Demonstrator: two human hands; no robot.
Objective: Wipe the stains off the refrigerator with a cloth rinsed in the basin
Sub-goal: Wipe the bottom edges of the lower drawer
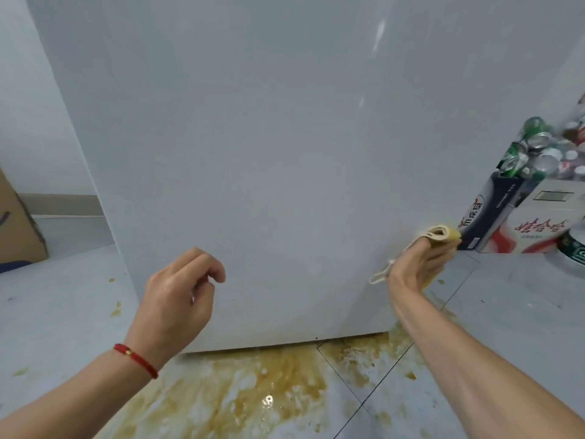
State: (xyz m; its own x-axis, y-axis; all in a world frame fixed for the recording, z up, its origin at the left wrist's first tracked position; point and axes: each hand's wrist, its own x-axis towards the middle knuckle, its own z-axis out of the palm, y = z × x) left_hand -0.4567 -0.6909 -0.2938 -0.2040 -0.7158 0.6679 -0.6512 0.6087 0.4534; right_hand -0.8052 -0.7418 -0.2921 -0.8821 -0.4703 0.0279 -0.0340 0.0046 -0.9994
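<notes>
— Where is the cloth sitting right now?

— My right hand (418, 264) is gripping the folded yellow cloth (441, 233), fingers closed around it, right at the refrigerator's (269, 153) lower right edge. A loop of cord is dangling from the cloth below my thumb.

— And the other hand?

— My left hand (180, 293) is hovering in front of the white panel, low and left of centre, fingers loosely curled and gripping nothing. I'm wearing a red bracelet (136, 359) on that wrist.

— How much room are you seeing around the edges?

— To the right, printed cartons (506, 217) are standing just beside the corner where the cloth is, with a heap of cans (538, 150) on top. To the left, the refrigerator's side edge is running down to open floor, with a cardboard box (19, 223) well apart. Along the bottom edge, a brown spill (253, 384) is spreading over the floor tiles (522, 312) under my arms.
</notes>
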